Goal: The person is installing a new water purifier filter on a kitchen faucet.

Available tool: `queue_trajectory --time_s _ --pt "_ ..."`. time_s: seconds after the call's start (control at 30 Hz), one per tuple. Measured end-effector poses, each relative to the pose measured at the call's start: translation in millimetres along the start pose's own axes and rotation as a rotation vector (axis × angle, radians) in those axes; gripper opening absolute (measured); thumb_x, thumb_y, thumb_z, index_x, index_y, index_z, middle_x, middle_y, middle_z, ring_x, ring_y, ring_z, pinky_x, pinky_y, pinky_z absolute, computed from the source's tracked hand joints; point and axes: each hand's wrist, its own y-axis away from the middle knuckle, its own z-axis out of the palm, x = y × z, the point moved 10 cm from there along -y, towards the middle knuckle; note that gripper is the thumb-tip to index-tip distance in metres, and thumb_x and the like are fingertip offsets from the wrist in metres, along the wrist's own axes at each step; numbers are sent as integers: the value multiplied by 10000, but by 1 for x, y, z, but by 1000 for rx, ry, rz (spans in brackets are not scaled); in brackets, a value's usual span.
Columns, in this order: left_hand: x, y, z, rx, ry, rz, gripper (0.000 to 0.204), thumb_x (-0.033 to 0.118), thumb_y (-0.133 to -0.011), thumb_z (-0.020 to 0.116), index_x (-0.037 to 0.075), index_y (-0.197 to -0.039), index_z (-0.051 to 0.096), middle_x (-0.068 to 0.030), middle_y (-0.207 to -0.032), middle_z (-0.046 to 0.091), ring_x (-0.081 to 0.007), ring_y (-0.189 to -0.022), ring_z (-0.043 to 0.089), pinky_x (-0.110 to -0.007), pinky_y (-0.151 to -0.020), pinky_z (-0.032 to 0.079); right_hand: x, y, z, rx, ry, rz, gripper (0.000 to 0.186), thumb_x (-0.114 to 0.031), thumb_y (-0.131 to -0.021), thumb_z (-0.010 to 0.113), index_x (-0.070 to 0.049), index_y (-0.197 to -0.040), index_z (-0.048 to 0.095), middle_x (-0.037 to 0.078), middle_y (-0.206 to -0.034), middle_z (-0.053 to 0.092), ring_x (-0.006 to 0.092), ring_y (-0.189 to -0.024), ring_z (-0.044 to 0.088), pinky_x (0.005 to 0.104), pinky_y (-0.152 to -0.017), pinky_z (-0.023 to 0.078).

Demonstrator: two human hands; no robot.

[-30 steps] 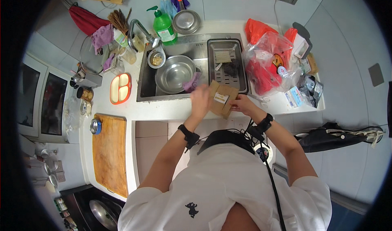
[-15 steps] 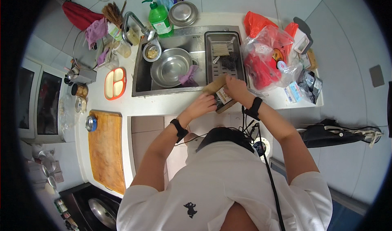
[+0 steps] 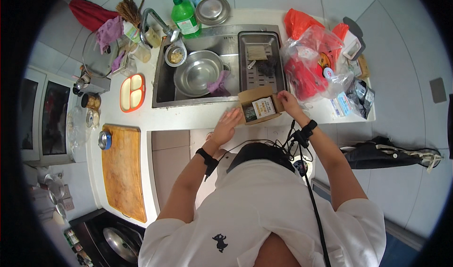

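An opened brown cardboard box (image 3: 250,97) lies at the front edge of the counter below the sink's right side, with a white printed card and something dark inside. My left hand (image 3: 227,123) is open beside its left side, fingers stretched out at the box's edge. The fingers of my right hand (image 3: 289,101) are closed on the box's right flap. Just behind the box is a slotted steel drain tray (image 3: 257,79) holding a pale flat item and a dark mesh clump.
The sink (image 3: 229,50) holds a steel bowl (image 3: 191,73) and purple cloth. Red and clear plastic bags (image 3: 311,68) crowd the right counter. A divided plate (image 3: 132,93) and cutting board (image 3: 121,172) lie left. A faucet (image 3: 160,21) and green pump bottle (image 3: 185,19) stand behind.
The box now stands open with its flap raised and contents showing. My left hand has moved down and left beside it; my right hand has shifted to the box's right side.
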Motion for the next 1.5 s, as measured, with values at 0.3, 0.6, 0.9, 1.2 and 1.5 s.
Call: queue_trajectory --time_s 0.3,0.6,0.9,1.2,1.5 --pt "31 -77 -5 -218 -417 -31 314 346 -613 711 143 -846 654 -34 -1000 508 -216 -1016 432 -389 -806 313 -145 -2 65 -442 825 -313 223 -181 -688 650 -79 -882 609 126 -944 593 271 -916 580 358 -733 488" --pt "17 -75 20 -265 -517 -102 379 329 -620 719 124 -922 619 -51 -1048 433 -223 -1028 391 -379 -789 308 -81 -12 67 -375 665 -157 312 -238 -672 690 -43 -895 590 153 -813 614 307 -780 605 409 -643 484" --pt "-29 -73 -22 43 391 -530 311 218 -773 653 60 -993 500 -141 -868 558 -271 -808 533 -332 -726 406 -31 42 -133 291 -316 52 123 -137 -820 625 -44 -838 547 -26 -691 525 42 -631 502 212 -519 403" --pt "-19 -79 -34 145 925 -401 273 73 -816 626 67 -1004 429 35 -821 398 -58 -762 381 -184 -685 333 264 373 -117 438 22 858 242 -80 -722 663 -1 -925 560 106 -843 627 230 -734 583 341 -666 463" --pt "38 -107 -36 -66 691 -268 523 136 -716 747 54 -1160 483 -2 -963 487 -91 -923 476 -211 -760 402 385 506 -71 661 99 1159 851 -403 -638 756 116 -1204 388 265 -1083 563 353 -933 590 412 -792 480"
